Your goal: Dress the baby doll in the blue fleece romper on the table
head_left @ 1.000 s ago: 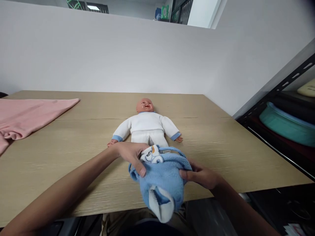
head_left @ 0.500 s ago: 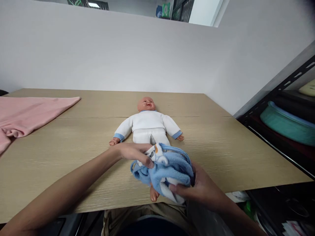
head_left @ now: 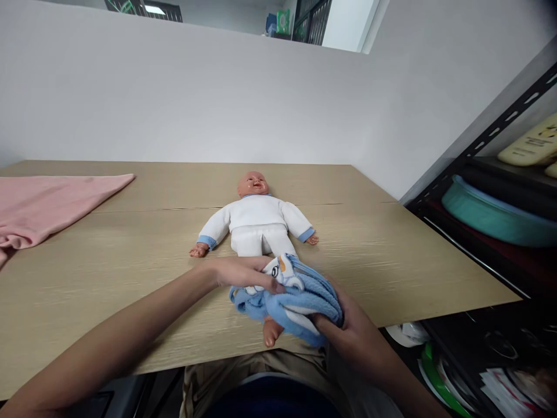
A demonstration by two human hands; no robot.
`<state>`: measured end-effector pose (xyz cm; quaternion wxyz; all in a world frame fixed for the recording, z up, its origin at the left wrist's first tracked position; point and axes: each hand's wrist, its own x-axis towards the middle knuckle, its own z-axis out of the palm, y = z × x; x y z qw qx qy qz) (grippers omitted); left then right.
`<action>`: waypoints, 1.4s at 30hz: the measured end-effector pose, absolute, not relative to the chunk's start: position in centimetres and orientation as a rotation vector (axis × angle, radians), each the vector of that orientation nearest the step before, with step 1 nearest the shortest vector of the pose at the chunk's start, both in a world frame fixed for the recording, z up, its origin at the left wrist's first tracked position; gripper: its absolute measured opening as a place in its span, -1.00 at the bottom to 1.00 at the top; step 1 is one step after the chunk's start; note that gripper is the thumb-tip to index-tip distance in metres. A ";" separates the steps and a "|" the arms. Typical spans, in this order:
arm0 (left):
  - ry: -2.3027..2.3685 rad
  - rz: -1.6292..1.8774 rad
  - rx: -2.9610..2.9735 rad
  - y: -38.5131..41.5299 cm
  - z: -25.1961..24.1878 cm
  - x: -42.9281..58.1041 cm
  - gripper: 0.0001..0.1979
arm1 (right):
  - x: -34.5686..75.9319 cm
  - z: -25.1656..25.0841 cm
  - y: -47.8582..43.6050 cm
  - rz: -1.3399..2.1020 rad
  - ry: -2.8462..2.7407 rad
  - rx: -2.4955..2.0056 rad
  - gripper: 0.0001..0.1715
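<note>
A baby doll [head_left: 259, 212] in a white outfit with blue cuffs lies face up on the wooden table [head_left: 391, 273], its head away from me. Over its lower legs I hold a bunched, fluffy blue-and-white garment [head_left: 300, 293] with a cartoon print; its exact kind does not show. My left hand [head_left: 248, 273] grips its left edge, thumb on top. On the other side, my right hand [head_left: 343, 319] is closed round the folded layers. One bare doll foot [head_left: 272, 332] sticks out below the garment; the other is hidden.
Pink cloth [head_left: 52, 209] lies on the table's left. A black shelf [head_left: 483, 139] on the right holds a teal basin [head_left: 496, 215] and a yellow bottle [head_left: 531, 142]. Beneath the table at lower right are a green roll [head_left: 439, 377] and papers. A white wall [head_left: 195, 93] stands behind.
My right hand has shifted its hold and its thumb now tucks into the garment's folds. The garment looks flatter. My view has turned slightly to the right.
</note>
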<state>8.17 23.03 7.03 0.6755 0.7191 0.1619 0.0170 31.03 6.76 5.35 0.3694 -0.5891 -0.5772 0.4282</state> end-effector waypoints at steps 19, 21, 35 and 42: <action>0.581 0.192 1.798 20.0 7.2 10.1 -0.71 | 31.5 4.6 6.8 0.576 -1.631 -1.989 -0.65; 0.666 0.184 1.929 19.6 7.1 10.2 -0.70 | 31.5 4.3 6.6 0.737 -1.650 -1.975 -0.63; 0.757 0.113 2.463 18.4 6.1 9.9 -0.45 | 31.1 -0.3 5.6 0.875 -1.471 -1.751 -0.46; 0.443 0.311 2.006 19.7 6.5 9.2 -0.21 | 31.0 -2.3 5.6 1.067 -1.190 -1.390 -0.39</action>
